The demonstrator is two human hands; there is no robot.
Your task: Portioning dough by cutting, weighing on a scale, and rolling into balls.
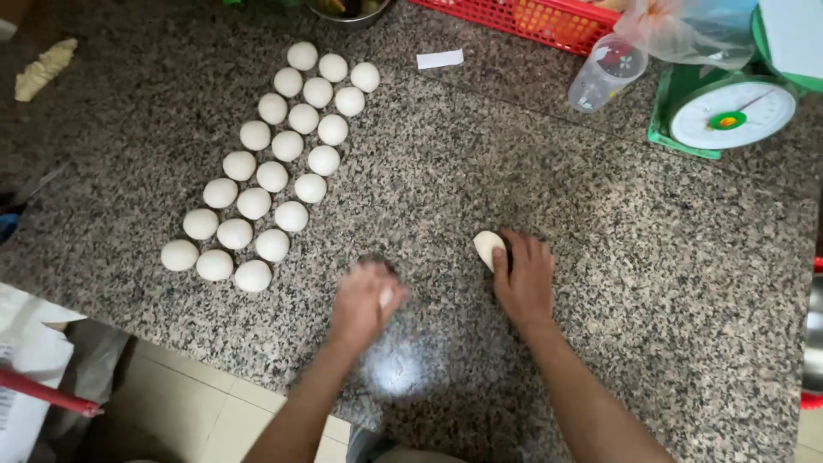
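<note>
We're mid-rolling: right hand [525, 279] cups a dough piece [488, 248] on the granite counter [651, 257], fingers curled together over it, right of the rows of finished dough balls [273, 176]. Left hand [364, 300], nearer those rows, is motion-blurred over another piece; finger state can't be told. Judging by this, next we round both pieces tight and line them up beside the rows.

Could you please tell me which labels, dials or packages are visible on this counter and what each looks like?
Paper slip: small white rectangle, top centre of counter.
Scale: green body, round white dial, top right.
Plastic bag: clear, crumpled, beside the scale.
Measuring cup: clear, tipped over.
</note>
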